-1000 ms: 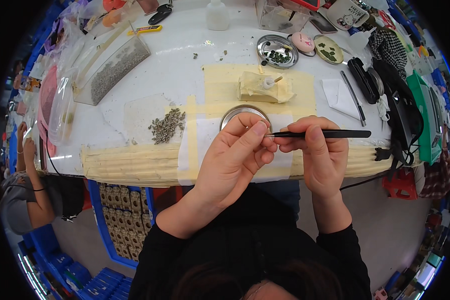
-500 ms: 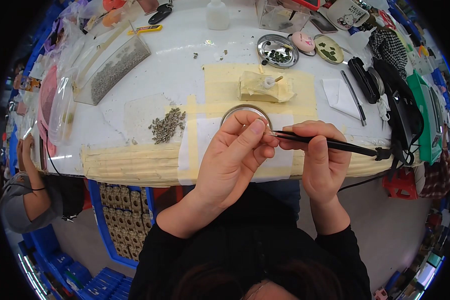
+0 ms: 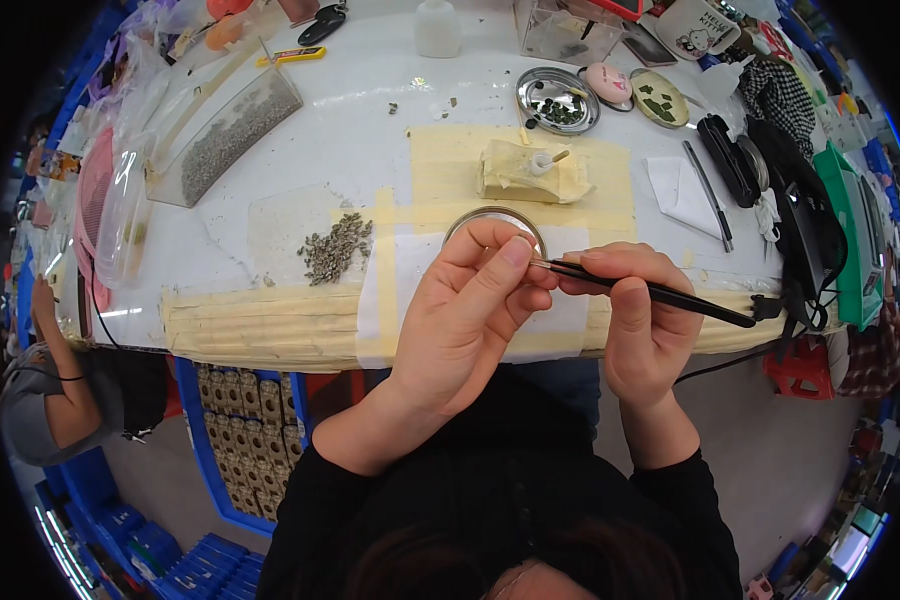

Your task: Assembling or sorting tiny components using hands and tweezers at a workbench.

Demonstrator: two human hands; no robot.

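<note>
Between the thumb and fingers of my right hand [image 3: 642, 310] is a pair of black tweezers [image 3: 690, 298]. Their pale tips point left and meet the fingertips of my left hand [image 3: 475, 300]. That hand is closed in a pinch, thumb against the index finger; whatever it grips is too small or hidden to name. Just behind the left fingers lies a round metal-rimmed dish [image 3: 490, 213], partly covered by them. Left of it on the table is a pile of small grey-brown pieces [image 3: 336, 248].
Beyond the hands stands a tape-wrapped block [image 3: 515, 180] holding a small white cup. Farther back are a metal dish of dark green pieces [image 3: 560, 103] and a yellowish dish [image 3: 660, 100]. A clear tray of grey granules [image 3: 235, 135] lies left. Another person's arm [image 3: 65, 345] shows far left.
The tweezers have turned slightly in my right hand, and their arms, a little apart before, now look pressed together. My left hand stays almost still. The other person's arm has shifted slightly.
</note>
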